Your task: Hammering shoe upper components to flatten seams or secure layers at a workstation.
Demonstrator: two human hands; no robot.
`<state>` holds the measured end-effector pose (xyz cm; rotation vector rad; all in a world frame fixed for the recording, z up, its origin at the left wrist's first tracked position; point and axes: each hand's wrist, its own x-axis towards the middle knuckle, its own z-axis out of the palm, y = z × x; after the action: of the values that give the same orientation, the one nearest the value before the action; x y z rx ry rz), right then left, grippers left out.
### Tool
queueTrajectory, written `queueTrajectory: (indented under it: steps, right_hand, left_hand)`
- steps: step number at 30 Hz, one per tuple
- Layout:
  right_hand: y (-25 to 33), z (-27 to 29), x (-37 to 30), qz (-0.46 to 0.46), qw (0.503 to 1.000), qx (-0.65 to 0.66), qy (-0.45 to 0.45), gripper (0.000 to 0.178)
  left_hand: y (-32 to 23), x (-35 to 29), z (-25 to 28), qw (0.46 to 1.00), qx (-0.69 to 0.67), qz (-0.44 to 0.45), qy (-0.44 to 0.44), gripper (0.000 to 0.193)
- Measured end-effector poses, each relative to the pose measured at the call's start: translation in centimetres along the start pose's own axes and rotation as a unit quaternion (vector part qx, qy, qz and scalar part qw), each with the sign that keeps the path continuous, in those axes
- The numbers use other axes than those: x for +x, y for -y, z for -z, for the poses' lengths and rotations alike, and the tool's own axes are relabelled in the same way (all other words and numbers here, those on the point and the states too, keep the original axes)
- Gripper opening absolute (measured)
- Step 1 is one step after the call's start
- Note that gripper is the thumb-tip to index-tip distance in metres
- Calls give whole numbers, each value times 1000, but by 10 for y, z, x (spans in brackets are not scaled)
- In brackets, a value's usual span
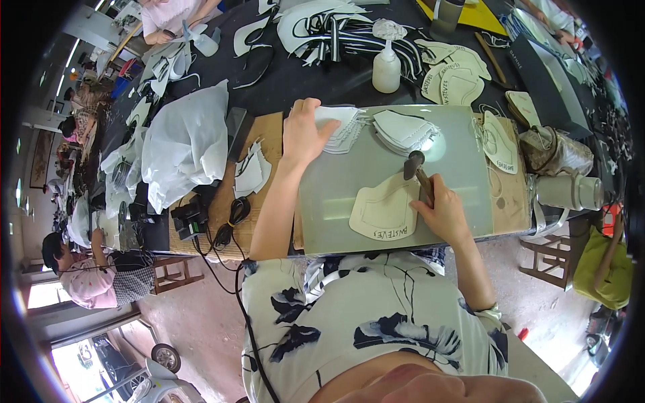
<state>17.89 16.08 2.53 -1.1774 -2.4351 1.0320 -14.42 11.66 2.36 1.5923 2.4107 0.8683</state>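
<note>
Head view: right hand grips the hammer at the right edge of the cream template, flat on the gray board. Left hand, thumb spread, is at the white stack; contact hard to tell.

Materials and surface finishes on the dark, matt worktop.
Grey-green plate: smooth, glossy, reflective. Brown board: matt, cardboard-like. Hammer: dark, metal-looking head; wooden-looking handle. Cream template: matt, card-like. White cut pieces: matt, rough-edged. White bag: thin, crumpled plastic with a soft sheen. Bottle: smooth, translucent plastic.
</note>
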Motion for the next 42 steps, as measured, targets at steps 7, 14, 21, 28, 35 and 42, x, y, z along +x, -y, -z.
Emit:
queueTrajectory:
  steps: [7,14,21,28,35,42]
  right_hand:
    - [7,5,-4,11,1000,-17,20,43]
    - [-7,4,1,12,999,20,-34,46]
    - [-7,9,-3,-14,998,54,26,49]
    - [-8,6,-5,-33,998,50,23,47]
    - [-7,5,-4,-17,999,48,11,45]
    - [-8,4,-5,-17,999,43,7,44]
  left_hand:
    - [4,-12,1,977,48,-139,-156,40]
    - [-20,-34,10,976,-75,-93,-180,20]
    - [-75,-103,-12,871,-454,91,165,30]
    - [-98,-131,-33,903,-358,121,203,50]
    - [-108,-138,-32,921,-348,99,143,51]
    - [-104,-139,-34,902,-385,122,153,51]
